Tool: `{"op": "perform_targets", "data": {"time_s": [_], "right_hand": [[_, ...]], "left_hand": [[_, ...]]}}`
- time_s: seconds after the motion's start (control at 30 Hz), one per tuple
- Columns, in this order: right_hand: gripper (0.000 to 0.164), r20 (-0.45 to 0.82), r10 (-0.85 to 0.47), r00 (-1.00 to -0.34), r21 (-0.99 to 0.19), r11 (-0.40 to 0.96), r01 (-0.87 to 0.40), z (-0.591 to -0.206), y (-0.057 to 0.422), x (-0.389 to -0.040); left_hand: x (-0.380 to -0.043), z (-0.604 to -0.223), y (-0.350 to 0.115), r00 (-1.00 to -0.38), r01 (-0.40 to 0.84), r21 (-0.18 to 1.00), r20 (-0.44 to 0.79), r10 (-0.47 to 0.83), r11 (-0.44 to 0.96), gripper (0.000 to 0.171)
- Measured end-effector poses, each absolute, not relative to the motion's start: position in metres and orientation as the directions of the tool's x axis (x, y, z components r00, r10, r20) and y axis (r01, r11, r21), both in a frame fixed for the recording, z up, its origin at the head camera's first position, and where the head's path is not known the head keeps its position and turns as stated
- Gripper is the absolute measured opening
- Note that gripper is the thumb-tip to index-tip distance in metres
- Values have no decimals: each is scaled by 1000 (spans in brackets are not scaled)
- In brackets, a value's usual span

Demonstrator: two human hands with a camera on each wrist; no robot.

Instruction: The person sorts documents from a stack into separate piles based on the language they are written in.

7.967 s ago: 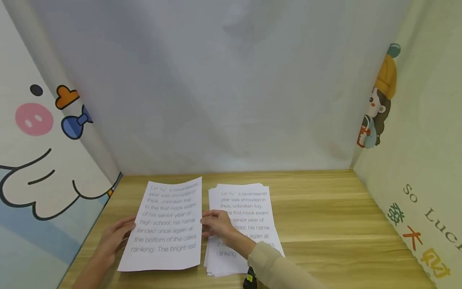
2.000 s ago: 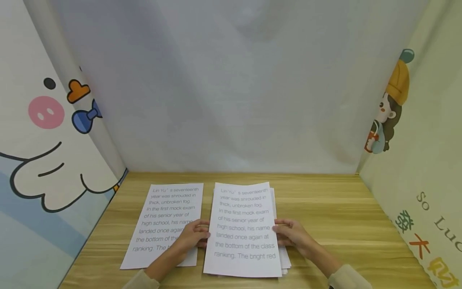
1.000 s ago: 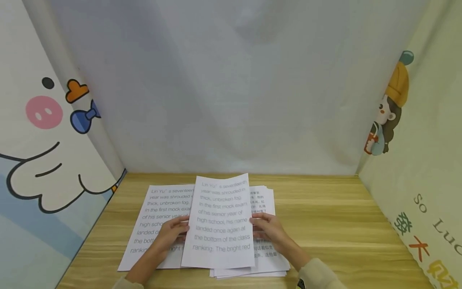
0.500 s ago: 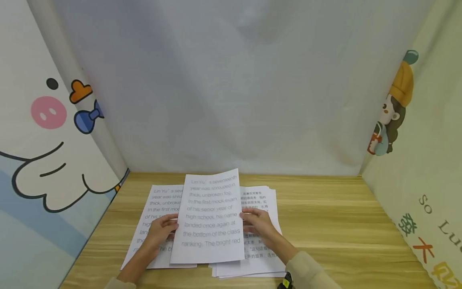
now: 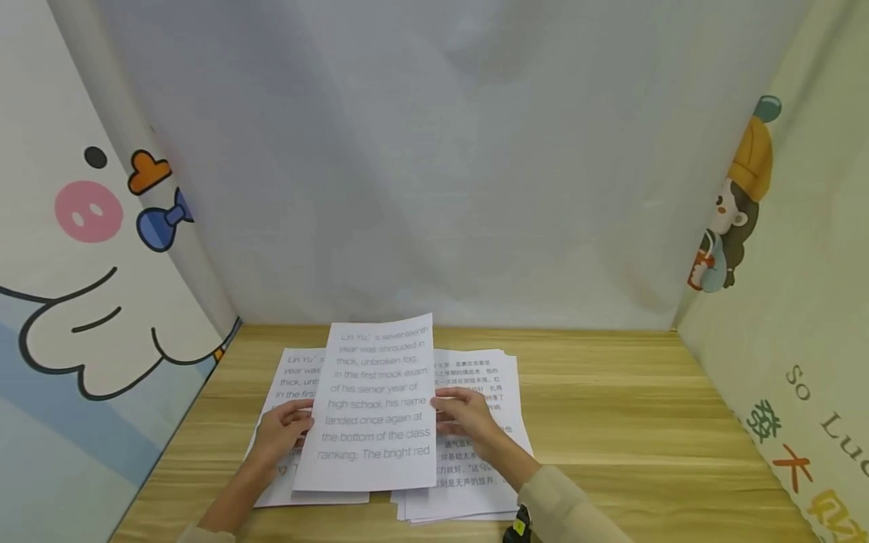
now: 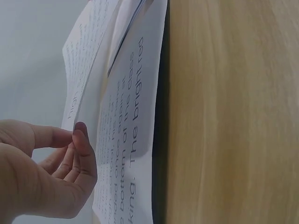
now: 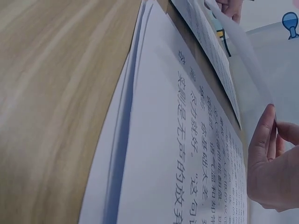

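Head view. Backdrop [image 5: 434, 166]: pale grey, creased, filling the upper centre. Left panel [image 5: 41, 98]: cartoon face with pink snout, blue bow tie below. Right panel [image 5: 815, 249]: pale green, cartoon figure in a yellow hat, lettering at lower right. Table [image 5: 631, 437]: light wood grain, across the lower frame. Held sheet [image 5: 373, 407]: white, large English print, lower centre, slightly bowed, raised above the papers. Left hand [image 5: 281, 434]: pinching its left edge. Right hand [image 5: 471, 422]: pinching its right edge. Lying sheet [image 5: 299, 381]: English print, lower left, partly covered from view by the held sheet. Stack [image 5: 502, 415]: loose, uneven edges, Chinese print uppermost, right of lower centre. Sleeve [image 5: 570, 505]: cream, bottom edge.

Left wrist view. Left hand at lower left, thumb and fingertips together on the held sheet's edge. Held sheet rising to the upper left; a gap between it and the lying sheet, centre. Table along the right.

Right wrist view. Right hand at right edge, the sheet's border clamped between thumb and fingers. Held sheet curving toward the top, fingers of the left hand there. Stack across the centre; table at left.
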State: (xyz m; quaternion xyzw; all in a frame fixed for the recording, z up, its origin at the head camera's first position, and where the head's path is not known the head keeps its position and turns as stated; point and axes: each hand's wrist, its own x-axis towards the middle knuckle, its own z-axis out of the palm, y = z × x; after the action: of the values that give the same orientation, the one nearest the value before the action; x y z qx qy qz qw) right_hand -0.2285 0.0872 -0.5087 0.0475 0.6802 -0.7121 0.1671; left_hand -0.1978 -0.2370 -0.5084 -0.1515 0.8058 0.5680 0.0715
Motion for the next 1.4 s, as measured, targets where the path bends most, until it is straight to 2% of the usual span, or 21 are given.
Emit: {"op": "perform_targets", "data": {"time_s": [0.4,0.83,1.2,1.4], "right_hand": [[41,-302,-211,-930,-943,-75,324,-518,47,-242],[37,-303,-243,-921,-950,-3,313,-520,23,-245],[33,-276,-277,-920,-957,-11,291,-523,6,-241],[32,-292,-300,-908,-952,-1,306,-524,0,-239]], "left_hand": [[-198,-506,-270,-929,-351,877,-283,-238,328,45],[-198,-507,-291,-906,-387,874,-300,-299,295,45],[-193,-510,-306,-912,-367,872,-269,-309,323,43],[-191,-512,-312,-899,-400,858,-299,-320,322,44]]}}
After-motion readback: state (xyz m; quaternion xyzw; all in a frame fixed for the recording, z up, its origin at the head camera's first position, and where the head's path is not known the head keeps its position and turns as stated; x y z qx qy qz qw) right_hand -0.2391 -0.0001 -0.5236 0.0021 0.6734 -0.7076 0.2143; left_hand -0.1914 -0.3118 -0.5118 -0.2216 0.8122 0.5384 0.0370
